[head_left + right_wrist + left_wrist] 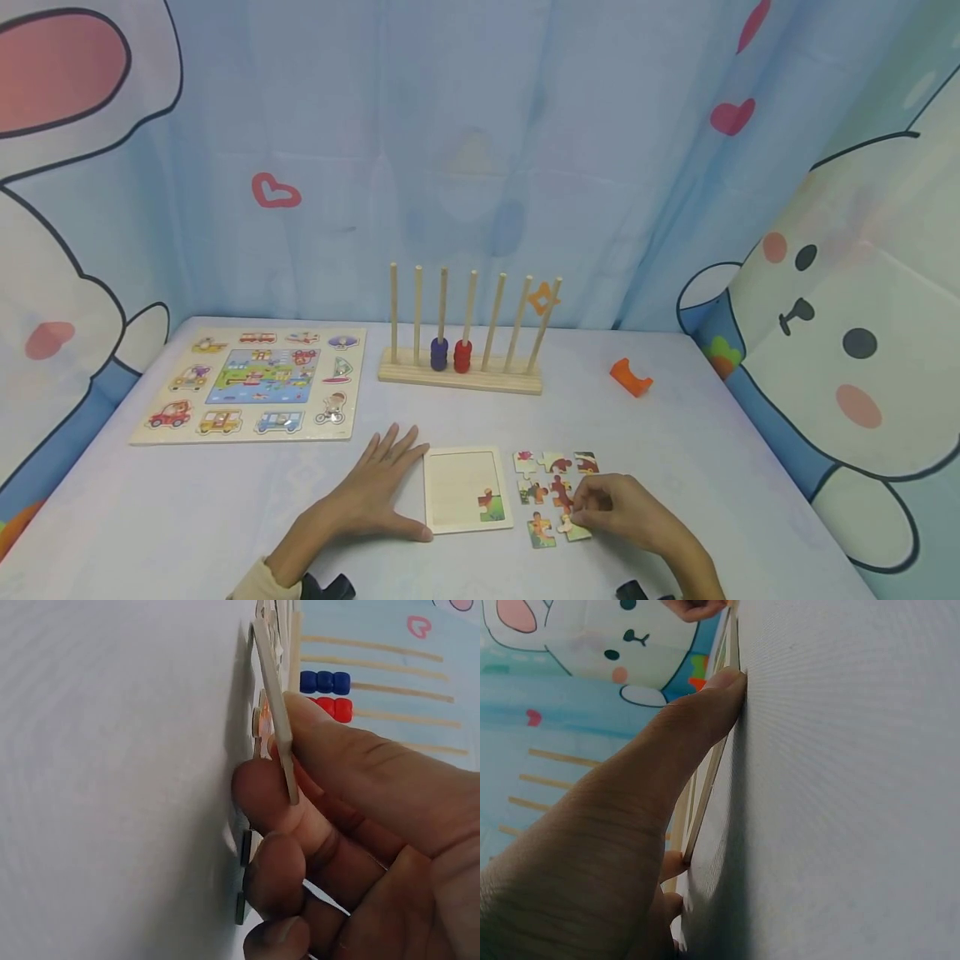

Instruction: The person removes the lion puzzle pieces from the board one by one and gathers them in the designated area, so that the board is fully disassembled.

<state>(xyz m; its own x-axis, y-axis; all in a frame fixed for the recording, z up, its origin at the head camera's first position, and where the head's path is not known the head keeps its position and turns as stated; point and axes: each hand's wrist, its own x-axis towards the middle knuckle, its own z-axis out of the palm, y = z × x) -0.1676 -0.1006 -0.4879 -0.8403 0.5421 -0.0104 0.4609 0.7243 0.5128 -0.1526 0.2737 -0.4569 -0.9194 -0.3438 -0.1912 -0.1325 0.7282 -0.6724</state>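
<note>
A square wooden puzzle tray [457,492] lies on the table with one picture piece [492,505] in its lower right corner. My left hand [386,492] is spread flat at its left side, with the thumb at the lower left corner and a fingertip at the upper left. In the right wrist view, my right hand [360,795] pinches a jigsaw piece [271,690] between thumb and index finger, tilted up off the table. Several loose jigsaw pieces [541,530] lie about that hand, right of the tray; the fingers partly cover the held piece [576,531] in the head view.
Behind the tray stands a wooden peg rack [457,379] with blue beads [439,354] and red beads [462,357]. A vehicle picture board [281,419] lies at the back left. An orange curved block [631,377] sits at the right. A printed curtain [465,167] hangs behind the table.
</note>
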